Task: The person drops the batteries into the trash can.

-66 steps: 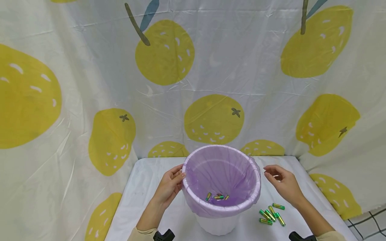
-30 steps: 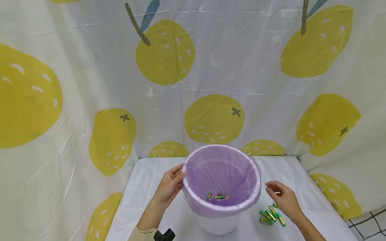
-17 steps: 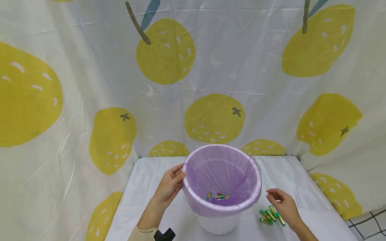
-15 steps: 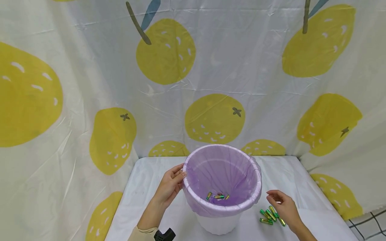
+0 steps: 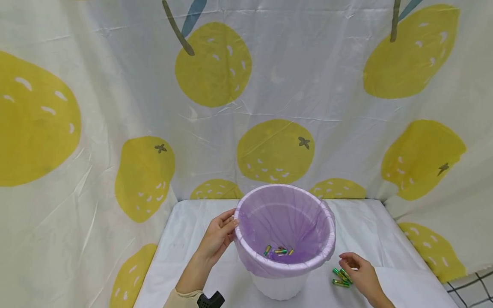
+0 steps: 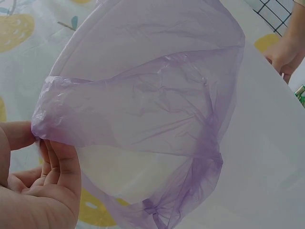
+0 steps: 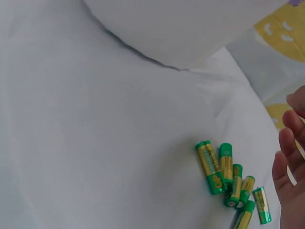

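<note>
A white trash bin (image 5: 278, 287) lined with a thin purple plastic bag (image 5: 286, 214) stands upright on the table. My left hand (image 5: 215, 239) pinches its left rim, thumb and fingers on the bag's folded edge, as the left wrist view also shows. Several green and gold batteries (image 5: 280, 252) lie at the bottom of the bag. To the bin's right, a loose heap of similar batteries (image 7: 209, 167) rests on the cloth. My right hand (image 5: 362, 276) hovers beside and over this heap, its fingers loosely bent and holding nothing; it hides part of the heap in the head view.
A white cloth (image 5: 192, 269) covers the table. Behind and at both sides hangs a pale curtain (image 5: 292, 77) printed with yellow fruit. At the far lower right, a black grid pattern on white (image 5: 477, 282) shows beyond the table.
My right hand has come down from beside the bin's rim to the battery heap, covering some of it. The left hand keeps its grip on the rim, and the bin stays put.
</note>
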{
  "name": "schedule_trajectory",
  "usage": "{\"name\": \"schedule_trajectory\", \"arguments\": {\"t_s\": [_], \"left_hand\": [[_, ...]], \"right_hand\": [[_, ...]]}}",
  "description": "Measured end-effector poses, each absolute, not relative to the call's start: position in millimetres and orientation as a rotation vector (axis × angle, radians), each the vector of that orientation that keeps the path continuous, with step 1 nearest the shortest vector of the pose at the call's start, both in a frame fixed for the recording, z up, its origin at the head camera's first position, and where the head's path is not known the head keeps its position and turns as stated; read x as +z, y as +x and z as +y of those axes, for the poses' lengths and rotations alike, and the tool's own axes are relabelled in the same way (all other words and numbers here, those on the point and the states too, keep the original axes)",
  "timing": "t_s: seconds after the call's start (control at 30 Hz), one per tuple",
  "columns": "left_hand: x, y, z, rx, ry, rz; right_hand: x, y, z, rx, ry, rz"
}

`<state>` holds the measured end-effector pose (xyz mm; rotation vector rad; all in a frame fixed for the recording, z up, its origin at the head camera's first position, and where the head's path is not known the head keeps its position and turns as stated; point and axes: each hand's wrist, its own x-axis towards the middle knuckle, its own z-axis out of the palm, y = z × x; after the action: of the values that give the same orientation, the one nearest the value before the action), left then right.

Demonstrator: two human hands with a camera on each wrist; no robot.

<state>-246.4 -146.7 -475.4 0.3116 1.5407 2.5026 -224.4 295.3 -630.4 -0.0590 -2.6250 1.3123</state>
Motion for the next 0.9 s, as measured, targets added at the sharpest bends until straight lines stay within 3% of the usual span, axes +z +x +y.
{"name": "schedule_trajectory", "arguments": {"t_s": [0.7,0.9], "left_hand": [[-473.5,-246.3,-146.6,2.493,0.320,1.554],[-473.1,-245.8,-146.1,2.489,0.312,1.556]], "right_hand": [[-681.7,-211.7,301.7,1.060,0.031,-2.898],[-695.1,-215.1,306.2,0.946,0.256,-2.844]]}}
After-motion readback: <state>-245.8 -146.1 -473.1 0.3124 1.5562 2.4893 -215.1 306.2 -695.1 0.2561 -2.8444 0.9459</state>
